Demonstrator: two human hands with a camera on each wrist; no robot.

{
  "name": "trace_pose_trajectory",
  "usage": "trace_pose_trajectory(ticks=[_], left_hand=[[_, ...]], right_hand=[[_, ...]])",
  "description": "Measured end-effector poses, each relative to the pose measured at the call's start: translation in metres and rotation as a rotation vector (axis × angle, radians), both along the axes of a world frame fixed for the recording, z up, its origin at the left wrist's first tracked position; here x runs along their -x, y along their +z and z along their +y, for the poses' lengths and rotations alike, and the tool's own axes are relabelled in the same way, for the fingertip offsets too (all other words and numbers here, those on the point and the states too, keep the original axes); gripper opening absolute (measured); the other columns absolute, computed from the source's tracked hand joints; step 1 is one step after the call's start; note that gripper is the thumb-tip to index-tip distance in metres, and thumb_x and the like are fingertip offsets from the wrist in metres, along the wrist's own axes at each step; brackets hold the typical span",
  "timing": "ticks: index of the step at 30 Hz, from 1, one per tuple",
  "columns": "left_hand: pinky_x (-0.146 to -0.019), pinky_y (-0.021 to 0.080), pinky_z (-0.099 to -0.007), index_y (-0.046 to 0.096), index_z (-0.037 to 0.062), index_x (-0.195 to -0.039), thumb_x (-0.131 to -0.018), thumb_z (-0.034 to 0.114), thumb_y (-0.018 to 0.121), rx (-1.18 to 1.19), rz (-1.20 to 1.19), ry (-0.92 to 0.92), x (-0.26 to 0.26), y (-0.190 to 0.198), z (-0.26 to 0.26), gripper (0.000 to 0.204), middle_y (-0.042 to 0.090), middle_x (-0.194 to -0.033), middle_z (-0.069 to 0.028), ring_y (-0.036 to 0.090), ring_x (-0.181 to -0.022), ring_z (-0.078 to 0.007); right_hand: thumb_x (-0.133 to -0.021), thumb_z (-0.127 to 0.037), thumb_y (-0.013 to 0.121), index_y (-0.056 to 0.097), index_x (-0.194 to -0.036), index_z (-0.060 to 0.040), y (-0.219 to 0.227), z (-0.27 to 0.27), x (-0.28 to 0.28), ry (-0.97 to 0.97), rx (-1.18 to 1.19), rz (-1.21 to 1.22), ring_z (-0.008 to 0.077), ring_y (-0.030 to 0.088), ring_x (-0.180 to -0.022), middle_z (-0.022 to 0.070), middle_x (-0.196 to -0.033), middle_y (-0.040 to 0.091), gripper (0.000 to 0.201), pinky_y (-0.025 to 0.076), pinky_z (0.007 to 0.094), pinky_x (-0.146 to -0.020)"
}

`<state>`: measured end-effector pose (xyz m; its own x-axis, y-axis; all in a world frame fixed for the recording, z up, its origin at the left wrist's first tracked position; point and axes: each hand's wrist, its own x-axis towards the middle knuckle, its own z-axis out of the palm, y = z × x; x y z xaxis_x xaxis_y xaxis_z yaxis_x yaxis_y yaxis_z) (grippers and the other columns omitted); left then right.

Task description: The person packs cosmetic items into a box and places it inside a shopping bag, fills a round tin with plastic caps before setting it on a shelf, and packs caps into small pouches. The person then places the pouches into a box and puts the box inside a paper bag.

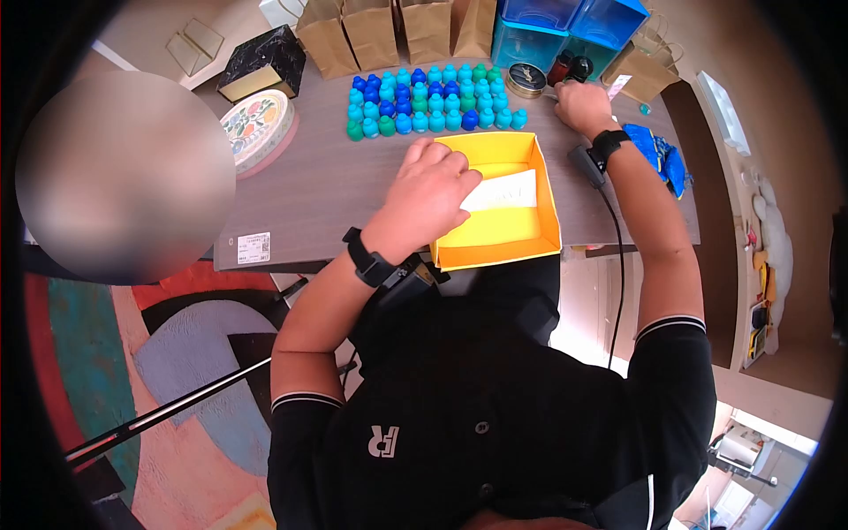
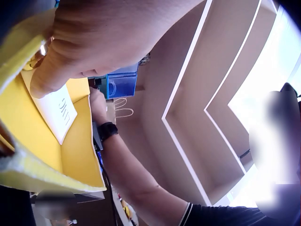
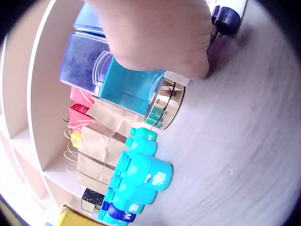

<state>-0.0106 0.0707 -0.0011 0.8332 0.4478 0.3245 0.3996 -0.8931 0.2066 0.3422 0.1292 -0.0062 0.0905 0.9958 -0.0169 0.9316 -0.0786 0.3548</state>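
At the left wall of the yellow box [image 1: 499, 225], my left hand [image 1: 428, 190] curls its fingers over the edge. In the left wrist view, the thumb of that hand [image 2: 99, 37] lies over a white card [image 2: 59, 113] with handwriting, inside the box. My right hand [image 1: 583, 108] reaches to the back right, beside a round gold-rimmed tin [image 1: 526, 79] and dark bottles [image 1: 579, 68]. In the right wrist view, a small white edge [image 3: 178, 79] shows under the right hand [image 3: 155, 37], next to the tin [image 3: 164, 104]; its fingertips are hidden.
Rows of small blue, turquoise and green bottles [image 1: 428, 102] stand behind the box. Farther back are paper bags [image 1: 371, 35] and blue bins [image 1: 530, 40]. A floral round box [image 1: 258, 128] and black box [image 1: 263, 64] stand left; a blue packet [image 1: 654, 150] lies right.
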Motion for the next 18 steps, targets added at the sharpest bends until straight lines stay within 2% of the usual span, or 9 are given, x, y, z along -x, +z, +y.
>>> trace_pose_trajectory(ticks=[3, 7, 8, 10, 11, 12, 14, 16, 18], left_hand=[[-0.111, 0.033, -0.0473, 0.068, 0.01, -0.117, -0.065, 0.026, 0.087, -0.074, 0.126, -0.017, -0.014, 0.003, 0.002, 0.057, 0.059, -0.127, -0.0135, 0.053, -0.12, -0.0308], [-0.108, 0.037, -0.0473, 0.064, 0.0101, -0.124, -0.065, 0.029, 0.088, -0.205, -0.02, 0.05, -0.024, 0.009, 0.005, 0.067, 0.06, -0.121, -0.0131, 0.055, -0.116, -0.0305], [-0.106, 0.039, -0.0471, 0.063, 0.0101, -0.127, -0.065, 0.029, 0.088, -0.228, -0.005, 0.096, -0.026, 0.008, 0.007, 0.07, 0.06, -0.12, -0.0132, 0.056, -0.114, -0.0308], [-0.102, 0.041, -0.0464, 0.063, 0.0102, -0.126, -0.065, 0.029, 0.088, -0.125, 0.103, 0.137, -0.027, 0.011, 0.008, 0.069, 0.06, -0.12, -0.0137, 0.057, -0.112, -0.0313], [-0.098, 0.044, -0.0457, 0.062, 0.0104, -0.126, -0.065, 0.029, 0.088, -0.023, 0.21, 0.179, -0.028, 0.012, 0.008, 0.068, 0.061, -0.12, -0.0143, 0.059, -0.111, -0.0318], [-0.098, 0.044, -0.0457, 0.062, 0.0104, -0.126, -0.065, 0.029, 0.088, -0.024, 0.212, 0.179, -0.03, 0.009, 0.011, 0.068, 0.061, -0.12, -0.0143, 0.059, -0.111, -0.0318], [-0.091, 0.047, -0.0441, 0.063, 0.0114, -0.123, -0.067, 0.029, 0.087, -0.053, 0.273, 0.237, -0.034, 0.003, 0.015, 0.064, 0.061, -0.118, -0.0138, 0.06, -0.108, -0.0317], [-0.091, 0.047, -0.0436, 0.063, 0.0115, -0.122, -0.068, 0.028, 0.086, -0.032, 0.235, 0.239, -0.033, 0.002, 0.019, 0.061, 0.061, -0.117, -0.0131, 0.061, -0.108, -0.0314], [-0.09, 0.048, -0.043, 0.063, 0.0116, -0.121, -0.07, 0.027, 0.086, -0.015, 0.195, 0.237, -0.031, 0.001, 0.019, 0.058, 0.062, -0.116, -0.0124, 0.061, -0.107, -0.0311]], right_hand=[[-0.088, -0.023, 0.063, 0.069, -0.101, -0.0089, -0.004, -0.017, -0.007, 0.15, -0.303, 0.07, 0.0329, 0.072, -0.087, 0.0114, -0.097, 0.072, 0.02, 0.057, 0.0456, -0.074], [-0.089, -0.026, 0.065, 0.069, -0.105, -0.0071, 0.037, -0.065, 0.021, 0.234, -0.644, 0.337, 0.0314, 0.07, -0.082, 0.0103, -0.092, 0.069, 0.026, 0.056, 0.0409, -0.071], [-0.089, -0.026, 0.065, 0.069, -0.105, -0.0071, 0.045, -0.075, 0.025, 0.231, -0.642, 0.338, 0.0314, 0.07, -0.082, 0.0103, -0.092, 0.069, 0.026, 0.056, 0.0409, -0.071], [-0.088, -0.02, 0.069, 0.069, -0.11, -0.0057, 0.058, -0.097, 0.034, 0.299, -0.626, 0.776, 0.0268, 0.07, -0.078, 0.0101, -0.089, 0.068, 0.026, 0.056, 0.0348, -0.069], [-0.089, -0.014, 0.071, 0.069, -0.109, -0.0031, 0.065, -0.108, 0.042, 0.338, -0.623, 0.855, 0.0188, 0.069, -0.075, 0.0082, -0.088, 0.068, 0.023, 0.055, 0.0295, -0.068], [-0.089, -0.014, 0.071, 0.069, -0.109, -0.0031, 0.066, -0.119, 0.05, 0.337, -0.625, 0.857, 0.0188, 0.069, -0.075, 0.0082, -0.088, 0.068, 0.023, 0.055, 0.0295, -0.068], [-0.09, -0.013, 0.07, 0.068, -0.105, -0.0017, 0.067, -0.138, 0.066, 0.295, -0.347, 1.418, 0.0116, 0.066, -0.076, 0.0052, -0.09, 0.069, 0.018, 0.054, 0.0279, -0.067], [-0.091, -0.012, 0.068, 0.066, -0.101, -0.0016, 0.068, -0.148, 0.08, 0.274, -0.177, 1.386, 0.0073, 0.064, -0.082, 0.0027, -0.087, 0.068, 0.015, 0.052, 0.0267, -0.07], [-0.088, -0.012, 0.068, 0.065, -0.099, -0.0011, 0.058, -0.151, 0.094, 0.296, -0.096, 1.371, 0.0115, 0.065, -0.079, 0.0067, -0.084, 0.067, 0.016, 0.052, 0.0282, -0.071]])
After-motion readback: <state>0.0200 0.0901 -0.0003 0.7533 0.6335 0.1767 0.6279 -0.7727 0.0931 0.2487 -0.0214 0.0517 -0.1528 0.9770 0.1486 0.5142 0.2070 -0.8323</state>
